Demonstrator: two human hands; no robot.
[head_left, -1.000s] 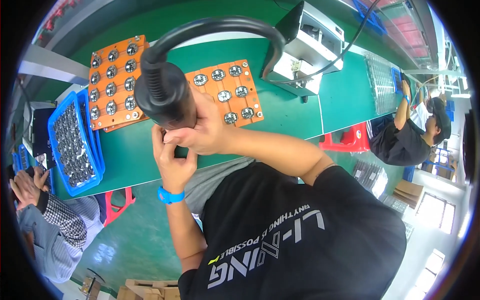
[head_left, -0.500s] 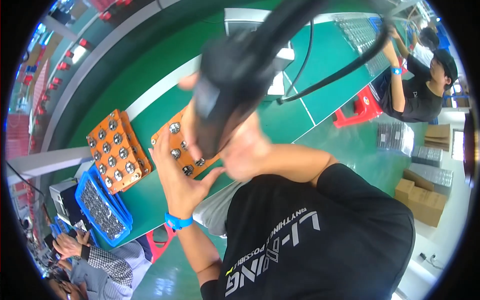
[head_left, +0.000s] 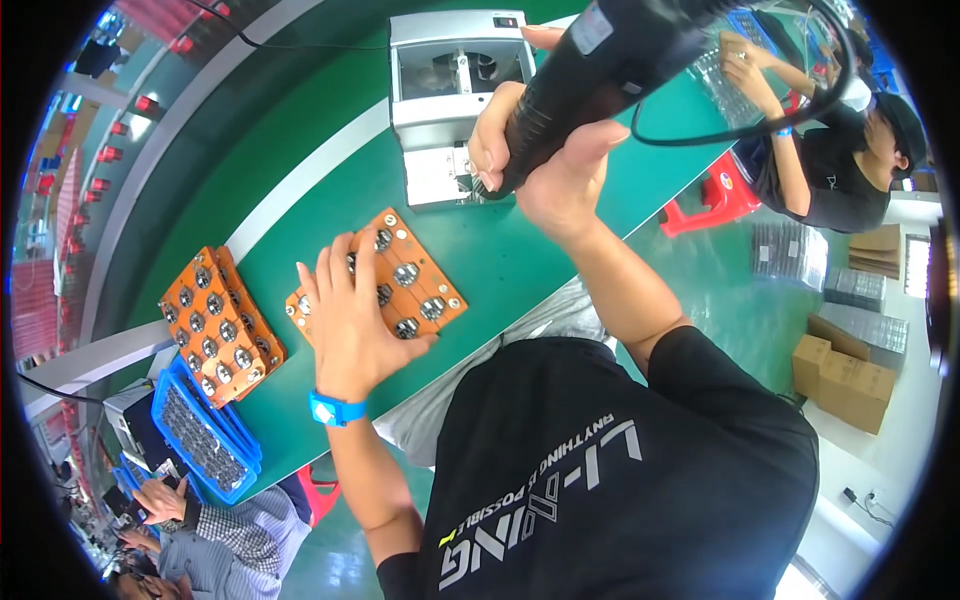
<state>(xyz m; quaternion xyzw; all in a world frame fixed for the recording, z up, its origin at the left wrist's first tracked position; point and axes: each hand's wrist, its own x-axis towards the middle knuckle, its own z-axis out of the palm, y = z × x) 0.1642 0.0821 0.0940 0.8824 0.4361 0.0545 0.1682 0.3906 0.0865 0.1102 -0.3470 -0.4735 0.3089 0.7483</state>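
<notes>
My right hand (head_left: pixel 550 170) is wrapped around a thick black electric screwdriver (head_left: pixel 590 85) with a cable. The tool's lower end is over the front of a grey-and-white box-shaped machine (head_left: pixel 435 130) with a window, probably a screw feeder; my fingers hide the exact tip. Spread across an orange fixture board (head_left: pixel 445 285), my left hand (head_left: pixel 350 325) lies with its fingers apart, wearing a blue wristband. Round silver-and-black parts (head_left: pixel 405 273) are set in rows in the board, some of them under my fingers.
More orange boards (head_left: pixel 210 325) with round parts are stacked at the left. Beside them, blue trays (head_left: pixel 205 430) hold many small dark parts. Co-workers sit at the lower left and upper right. A red stool (head_left: pixel 715 200) and cardboard boxes (head_left: pixel 845 385) stand on the right.
The electric screwdriver in my right hand has moved from over the orange board up and right to the machine. My left hand has shifted from the board's edge onto its top.
</notes>
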